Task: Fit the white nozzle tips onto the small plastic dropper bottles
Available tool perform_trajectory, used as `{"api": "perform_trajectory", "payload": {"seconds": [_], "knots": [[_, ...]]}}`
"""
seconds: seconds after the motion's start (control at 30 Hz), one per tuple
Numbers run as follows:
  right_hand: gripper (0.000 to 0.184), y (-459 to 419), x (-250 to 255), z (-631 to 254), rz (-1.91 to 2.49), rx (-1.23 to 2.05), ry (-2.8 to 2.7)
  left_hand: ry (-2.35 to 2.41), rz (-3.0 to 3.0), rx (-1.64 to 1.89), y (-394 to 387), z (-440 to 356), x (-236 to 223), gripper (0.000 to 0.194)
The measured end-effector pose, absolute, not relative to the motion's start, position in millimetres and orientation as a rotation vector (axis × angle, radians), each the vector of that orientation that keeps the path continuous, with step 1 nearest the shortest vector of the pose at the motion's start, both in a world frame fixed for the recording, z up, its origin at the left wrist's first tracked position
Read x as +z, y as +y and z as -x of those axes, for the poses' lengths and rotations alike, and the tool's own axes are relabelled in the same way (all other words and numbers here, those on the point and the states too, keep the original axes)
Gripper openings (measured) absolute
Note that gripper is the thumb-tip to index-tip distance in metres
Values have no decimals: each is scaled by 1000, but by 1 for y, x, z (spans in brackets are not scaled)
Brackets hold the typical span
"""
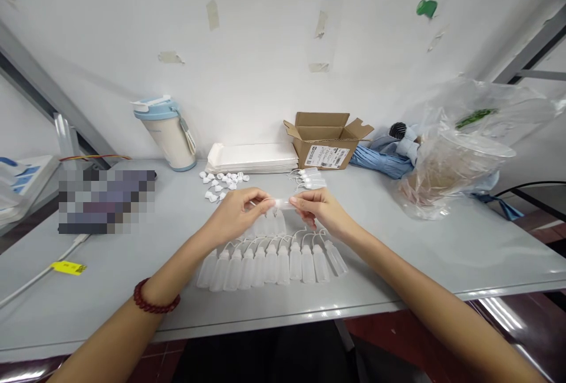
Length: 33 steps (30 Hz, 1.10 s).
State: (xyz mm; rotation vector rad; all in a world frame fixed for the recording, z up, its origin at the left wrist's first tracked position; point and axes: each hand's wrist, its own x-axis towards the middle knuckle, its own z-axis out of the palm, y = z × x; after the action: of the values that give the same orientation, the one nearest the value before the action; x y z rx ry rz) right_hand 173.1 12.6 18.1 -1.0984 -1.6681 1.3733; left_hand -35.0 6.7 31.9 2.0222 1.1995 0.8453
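Between my two hands, a small translucent plastic bottle (282, 203) is held sideways above the table. My left hand (241, 211) is closed, pinching its left end, and my right hand (322, 209) pinches the right end. The fingers cover both ends of it. Below lies a row of similar translucent squeeze bottles (271, 264) with thin, bent white tubes at their tops. More of these bottles (276, 224) lie just behind the row, partly hidden by my left hand. Small white caps (223, 180) are scattered beyond my left hand. Several bottles with white tops (310, 178) lie past my right hand.
Along the wall stand a cream tumbler (164, 132), a stack of white flat sheets or boxes (254, 158) and an open cardboard box (325, 144). Blue cloth (382, 160) and a plastic-wrapped tub (464, 159) sit right. A blurred-out object (106, 201) and a tagged cable (44, 277) lie left.
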Motion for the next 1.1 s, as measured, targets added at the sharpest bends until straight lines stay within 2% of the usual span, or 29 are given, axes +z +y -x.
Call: {"api": "perform_trajectory", "payload": {"seconds": [0.17, 0.33, 0.57, 0.83, 1.1], "knots": [[32, 24, 19, -183, 1267, 672, -1958, 1614, -2218, 871, 28, 68, 31, 20], [28, 34, 18, -192, 1391, 301, -2155, 2087, -2392, 539, 38, 91, 26, 19], [24, 39, 22, -198, 1621, 206, -2324, 2127, -2389, 200, 39, 87, 18, 28], [15, 41, 24, -205, 1849, 170, -2396, 2051, -2458, 181, 44, 89, 11, 27], [19, 46, 19, -210, 2072, -101, -2357, 2059, -2478, 153, 43, 86, 11, 24]]}}
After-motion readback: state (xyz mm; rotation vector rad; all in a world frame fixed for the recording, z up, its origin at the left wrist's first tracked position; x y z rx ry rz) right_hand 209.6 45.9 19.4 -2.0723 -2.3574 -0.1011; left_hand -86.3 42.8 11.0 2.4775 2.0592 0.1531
